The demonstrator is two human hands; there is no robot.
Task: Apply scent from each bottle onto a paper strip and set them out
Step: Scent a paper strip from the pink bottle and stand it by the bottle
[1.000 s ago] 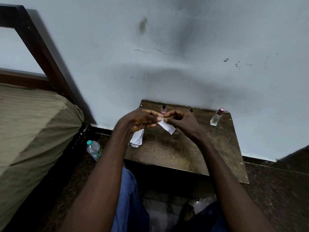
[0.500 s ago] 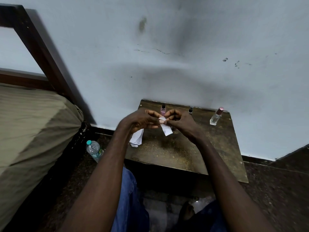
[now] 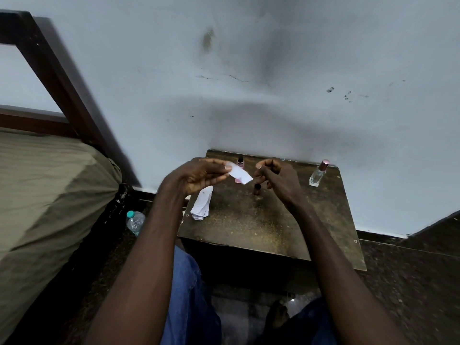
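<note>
Currently the left hand (image 3: 199,174) pinches a paper strip (image 3: 240,175) above the table (image 3: 261,220). Right hand (image 3: 276,180) fingers are curled; whether they grip anything cannot be told.

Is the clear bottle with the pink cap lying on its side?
No, the clear bottle stands upright near the table's far right corner, untouched by either hand.

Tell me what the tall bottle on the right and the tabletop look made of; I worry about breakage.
The tall bottle looks like clear glass, see-through, with a shiny pink cap, maybe metal or plastic. The tabletop looks like dark worn wood or laminate, mottled and scuffed.
</note>
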